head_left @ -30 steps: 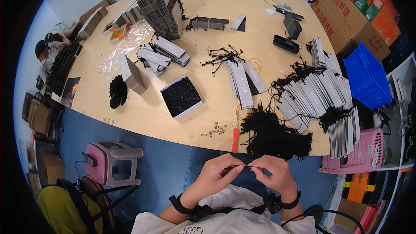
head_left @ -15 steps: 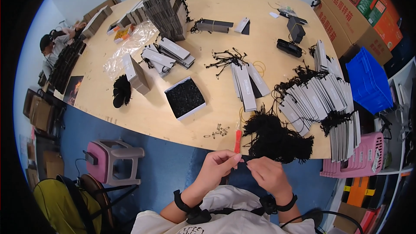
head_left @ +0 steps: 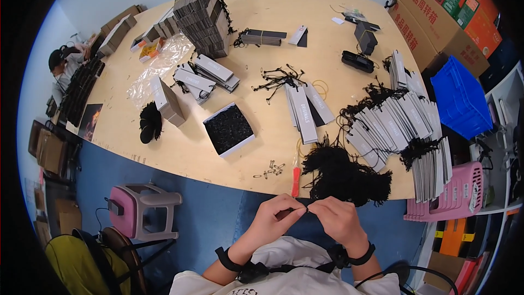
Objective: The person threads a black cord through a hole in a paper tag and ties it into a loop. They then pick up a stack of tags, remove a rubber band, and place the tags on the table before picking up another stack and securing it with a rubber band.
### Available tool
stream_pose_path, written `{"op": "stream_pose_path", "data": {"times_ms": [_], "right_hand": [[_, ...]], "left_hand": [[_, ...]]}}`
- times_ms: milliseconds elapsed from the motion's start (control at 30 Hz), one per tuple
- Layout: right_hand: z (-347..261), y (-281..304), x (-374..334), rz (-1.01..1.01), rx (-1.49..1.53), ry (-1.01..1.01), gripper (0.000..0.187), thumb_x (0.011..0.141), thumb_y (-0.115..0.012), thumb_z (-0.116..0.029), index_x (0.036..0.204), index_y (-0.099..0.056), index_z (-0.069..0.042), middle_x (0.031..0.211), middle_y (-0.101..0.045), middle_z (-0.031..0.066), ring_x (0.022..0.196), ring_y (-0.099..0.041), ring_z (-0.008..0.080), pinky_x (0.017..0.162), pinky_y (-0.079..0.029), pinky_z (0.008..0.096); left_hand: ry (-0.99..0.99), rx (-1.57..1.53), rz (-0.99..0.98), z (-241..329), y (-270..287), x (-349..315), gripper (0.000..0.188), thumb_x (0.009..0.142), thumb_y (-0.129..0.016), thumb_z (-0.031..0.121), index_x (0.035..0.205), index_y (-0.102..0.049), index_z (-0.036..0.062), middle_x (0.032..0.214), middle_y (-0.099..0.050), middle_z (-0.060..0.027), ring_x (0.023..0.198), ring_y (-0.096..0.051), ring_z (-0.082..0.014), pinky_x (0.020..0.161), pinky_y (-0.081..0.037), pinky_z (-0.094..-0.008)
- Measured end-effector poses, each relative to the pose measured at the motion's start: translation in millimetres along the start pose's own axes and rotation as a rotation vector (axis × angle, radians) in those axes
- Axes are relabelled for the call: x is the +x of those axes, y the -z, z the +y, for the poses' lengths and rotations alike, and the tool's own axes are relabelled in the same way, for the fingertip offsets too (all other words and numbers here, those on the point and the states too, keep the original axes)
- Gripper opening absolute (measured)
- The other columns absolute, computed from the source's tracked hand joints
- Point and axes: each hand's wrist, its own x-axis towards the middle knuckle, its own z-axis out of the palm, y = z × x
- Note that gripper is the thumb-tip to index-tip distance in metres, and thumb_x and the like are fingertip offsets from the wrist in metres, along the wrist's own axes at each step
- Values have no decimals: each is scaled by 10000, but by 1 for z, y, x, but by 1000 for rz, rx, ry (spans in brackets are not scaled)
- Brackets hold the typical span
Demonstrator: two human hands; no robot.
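Note:
In front of the table's near edge, my left hand (head_left: 277,217) and my right hand (head_left: 337,219) are held up close together, fingertips nearly touching. Both are closed in a pinch on a thin black cord (head_left: 307,209), of which only a tiny dark bit shows between them. Just beyond my hands lies a tangled heap of black cords (head_left: 346,173). Beside it, to the left, is a tool with a red handle (head_left: 296,182). Several small metal pins (head_left: 270,170) are scattered further left.
On the wooden table (head_left: 180,150) are a white box of small black pieces (head_left: 229,130), fanned grey tags with cords (head_left: 390,128), loose tags (head_left: 301,112) and a tall tag stack (head_left: 203,22). A blue crate (head_left: 461,98) stands right, a stool (head_left: 143,211) left. Another person (head_left: 66,65) sits far left.
My fingertips have come closer together, and less of the black cord shows between them. My left hand sits slightly lower, apart from the red handle. The whole view has shifted a little.

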Motion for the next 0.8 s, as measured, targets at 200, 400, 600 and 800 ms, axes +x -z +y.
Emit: {"op": "stream_pose_path", "data": {"times_ms": [200, 400, 600, 800], "right_hand": [[-9, 3, 4, -133, 378, -365, 43, 867, -660, 7, 902, -636, -1, 810, -627, 84, 653, -612, 180, 588, -488, 262], [-5, 3, 3, -180, 707, -588, 33, 913, -631, -26, 930, -622, 1, 824, -616, 57, 658, -575, 110, 594, -467, 252], [-7, 2, 3, -157, 596, -509, 52, 896, -648, -20, 943, -632, -3, 821, -617, 64, 654, -579, 123, 579, -459, 253], [-11, -6, 4, -20, 181, -169, 135, 818, -676, 35, 944, -644, -1, 824, -643, 99, 653, -620, 237, 570, -505, 334]], "left_hand": [[156, -143, -72, -4, -1, -6, 105, 967, -630, 75, 1019, -612, -15, 879, -608, -9, 755, -509, -49, 650, -415, -200], [21, -63, -78, 2, -1, -1, 89, 996, -590, 91, 1001, -585, 2, 873, -582, -8, 764, -501, -54, 657, -422, -217], [150, -245, -162, -3, 3, -2, 125, 1027, -547, 142, 1009, -551, 18, 874, -526, 18, 808, -472, -55, 718, -412, -221], [175, -522, -207, -10, 4, 0, 130, 1037, -530, 156, 1038, -561, 30, 913, -542, 27, 827, -496, -59, 726, -414, -212]]}}
